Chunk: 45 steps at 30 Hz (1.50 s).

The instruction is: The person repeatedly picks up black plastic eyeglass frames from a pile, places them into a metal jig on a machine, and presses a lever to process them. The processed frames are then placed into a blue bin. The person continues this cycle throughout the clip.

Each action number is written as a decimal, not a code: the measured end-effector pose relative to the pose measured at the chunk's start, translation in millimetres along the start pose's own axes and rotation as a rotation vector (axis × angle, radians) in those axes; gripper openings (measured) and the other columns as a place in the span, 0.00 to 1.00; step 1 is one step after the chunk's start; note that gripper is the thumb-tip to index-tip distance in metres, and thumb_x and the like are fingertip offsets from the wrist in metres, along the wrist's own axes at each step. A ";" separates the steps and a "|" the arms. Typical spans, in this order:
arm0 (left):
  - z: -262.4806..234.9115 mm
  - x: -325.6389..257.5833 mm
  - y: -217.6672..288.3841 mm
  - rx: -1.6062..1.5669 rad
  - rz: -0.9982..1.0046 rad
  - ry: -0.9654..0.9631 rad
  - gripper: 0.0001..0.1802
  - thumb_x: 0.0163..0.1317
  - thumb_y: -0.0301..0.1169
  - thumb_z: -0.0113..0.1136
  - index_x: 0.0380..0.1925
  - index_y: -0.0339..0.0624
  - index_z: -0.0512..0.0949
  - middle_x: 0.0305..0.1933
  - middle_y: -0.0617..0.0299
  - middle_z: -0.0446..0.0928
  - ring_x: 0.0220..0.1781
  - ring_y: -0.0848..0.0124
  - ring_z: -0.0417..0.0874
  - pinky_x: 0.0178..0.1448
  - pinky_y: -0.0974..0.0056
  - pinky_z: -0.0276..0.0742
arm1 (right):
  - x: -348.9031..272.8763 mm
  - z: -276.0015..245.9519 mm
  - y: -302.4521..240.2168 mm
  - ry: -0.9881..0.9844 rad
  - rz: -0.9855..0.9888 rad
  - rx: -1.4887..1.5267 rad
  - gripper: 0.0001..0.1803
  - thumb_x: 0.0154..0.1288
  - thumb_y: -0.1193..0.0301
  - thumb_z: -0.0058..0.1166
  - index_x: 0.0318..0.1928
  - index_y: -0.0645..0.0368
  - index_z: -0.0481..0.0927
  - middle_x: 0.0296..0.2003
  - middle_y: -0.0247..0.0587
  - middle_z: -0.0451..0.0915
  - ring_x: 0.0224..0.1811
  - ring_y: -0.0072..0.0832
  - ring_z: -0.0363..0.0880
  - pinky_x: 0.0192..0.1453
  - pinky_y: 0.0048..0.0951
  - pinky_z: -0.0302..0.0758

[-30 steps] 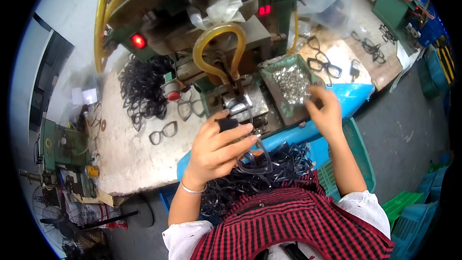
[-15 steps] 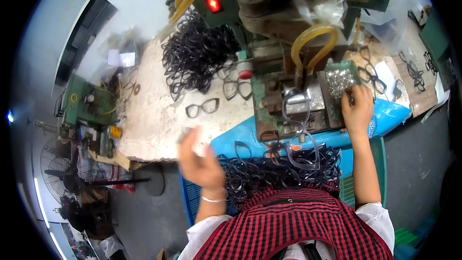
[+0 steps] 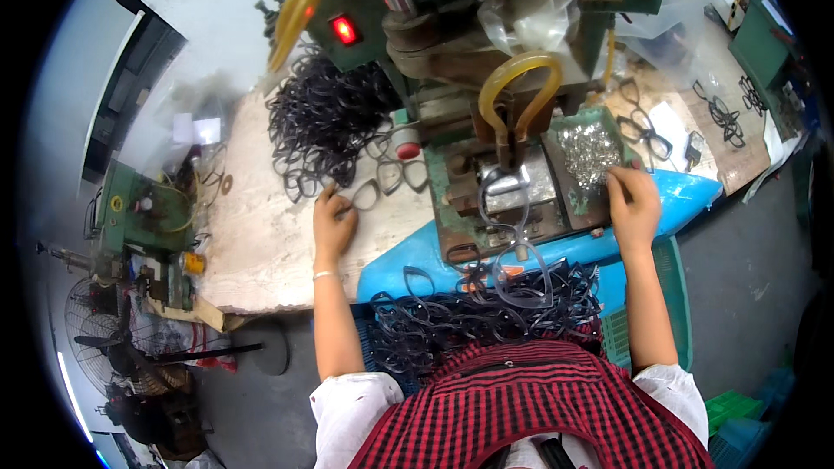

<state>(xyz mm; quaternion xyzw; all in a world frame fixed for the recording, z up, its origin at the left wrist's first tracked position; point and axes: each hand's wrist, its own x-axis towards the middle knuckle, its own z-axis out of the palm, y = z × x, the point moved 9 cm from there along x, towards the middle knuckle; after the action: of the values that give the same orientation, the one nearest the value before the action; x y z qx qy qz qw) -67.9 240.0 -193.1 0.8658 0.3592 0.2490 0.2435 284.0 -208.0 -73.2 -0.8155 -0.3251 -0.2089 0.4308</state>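
On the worktop, my left hand (image 3: 333,224) is closed at the left end of a dark eyeglass frame (image 3: 366,196), whose left rim it partly covers. Just beyond lies a big heap of black eyeglass frames (image 3: 317,117). My right hand (image 3: 636,204) is at the near right edge of a green tray of small shiny metal parts (image 3: 587,155), fingertips pinched together. Whatever sits between those fingers is too small to make out. Between my hands, a clear greyish eyeglass frame (image 3: 523,274) hangs at the front of the green press (image 3: 452,208), one rim under the tool.
More dark frames (image 3: 486,317) are piled in front of my apron, over a blue basket. Blue plastic sheeting (image 3: 395,265) covers the table edge. Yellow hoses (image 3: 521,65) loop at the press. Loose frames (image 3: 643,132) lie at right; a small green machine (image 3: 143,208) stands at left.
My left hand has moved forward from the table's front edge onto the eyeglass frame. My right hand has drawn slightly back from the metal parts to the tray's edge. The view has shifted.
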 end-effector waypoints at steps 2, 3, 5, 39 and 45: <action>9.9 -6.8 18.1 0.002 -0.059 -0.150 0.10 0.50 0.23 0.66 0.35 0.37 0.82 0.70 0.44 0.72 0.65 0.49 0.75 0.64 0.55 0.76 | -7.7 -17.9 12.5 0.017 0.009 -0.035 0.05 0.60 0.76 0.66 0.37 0.60 0.88 0.36 0.42 0.86 0.41 0.39 0.84 0.47 0.36 0.78; 2.9 -13.9 32.8 0.058 0.006 -0.096 0.10 0.50 0.24 0.66 0.35 0.39 0.83 0.67 0.43 0.74 0.63 0.48 0.76 0.63 0.54 0.76 | -11.3 -24.1 15.1 0.024 0.020 -0.046 0.05 0.60 0.76 0.66 0.37 0.60 0.88 0.36 0.42 0.87 0.41 0.38 0.84 0.47 0.35 0.78; -5.8 -27.3 62.0 0.165 0.141 0.006 0.11 0.49 0.26 0.67 0.36 0.41 0.86 0.61 0.43 0.78 0.59 0.46 0.78 0.62 0.51 0.76 | -12.5 -20.3 24.4 -0.046 0.165 0.041 0.06 0.59 0.76 0.66 0.39 0.61 0.88 0.37 0.43 0.87 0.42 0.35 0.85 0.48 0.32 0.78; 81.1 -83.7 364.8 -1.502 -0.552 -0.931 0.14 0.77 0.39 0.44 0.30 0.49 0.67 0.28 0.41 0.83 0.22 0.65 0.81 0.26 0.70 0.76 | 47.8 25.2 -35.1 -0.072 0.122 0.357 0.21 0.61 0.76 0.58 0.56 0.60 0.82 0.52 0.51 0.84 0.58 0.45 0.81 0.66 0.38 0.74; 90.9 -87.0 358.2 -1.576 -0.584 -0.902 0.14 0.76 0.39 0.46 0.30 0.49 0.67 0.28 0.40 0.83 0.23 0.64 0.82 0.26 0.70 0.77 | 3.6 14.8 30.9 -0.160 0.326 0.239 0.20 0.60 0.74 0.62 0.54 0.60 0.82 0.43 0.46 0.84 0.47 0.41 0.82 0.54 0.34 0.76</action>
<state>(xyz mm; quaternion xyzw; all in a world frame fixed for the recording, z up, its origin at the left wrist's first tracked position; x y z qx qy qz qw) 112.8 -69.9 -69.2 0.3431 0.1624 -0.0086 0.9251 309.4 -207.2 -96.5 -0.8143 -0.2446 -0.0310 0.5254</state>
